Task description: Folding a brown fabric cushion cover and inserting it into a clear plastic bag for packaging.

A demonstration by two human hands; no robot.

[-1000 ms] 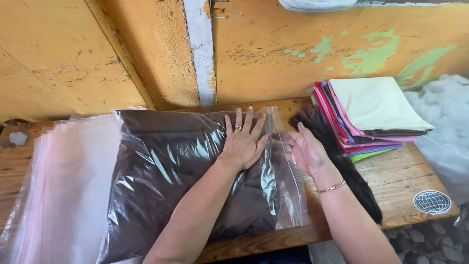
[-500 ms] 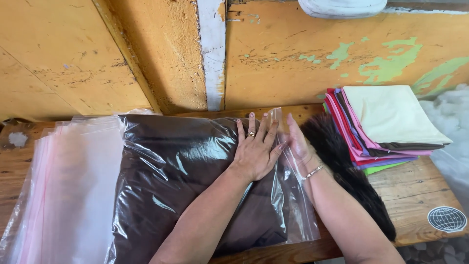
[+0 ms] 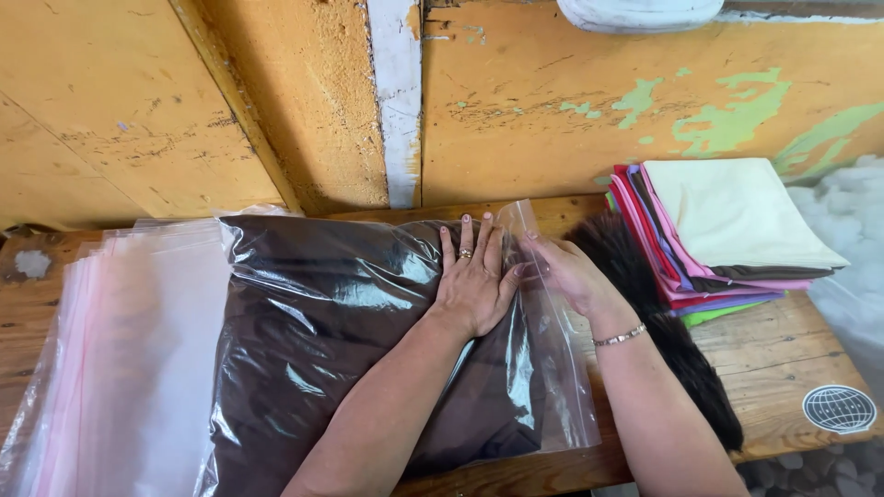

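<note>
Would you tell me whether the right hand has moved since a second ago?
Yes. The right hand has slid left along the clear bag towards the left hand, away from the stack of folded cloths.

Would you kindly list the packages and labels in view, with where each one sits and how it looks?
Clear plastic bag: centre of bench, rectangular, glossy, holding dark brown fabric, under both hands.
Stack of empty bags: left, flat, clear with pinkish edges.
Round sticker: bench's right front corner, dark with white globe pattern.

You are at a small garment-packing workshop: a rough wooden bench [image 3: 792, 359] against a peeling orange wall [image 3: 552, 101], 1 stack of clear plastic bags [image 3: 120, 350], folded coloured cloths [image 3: 727, 230] and white stuffing [image 3: 852, 230].
</note>
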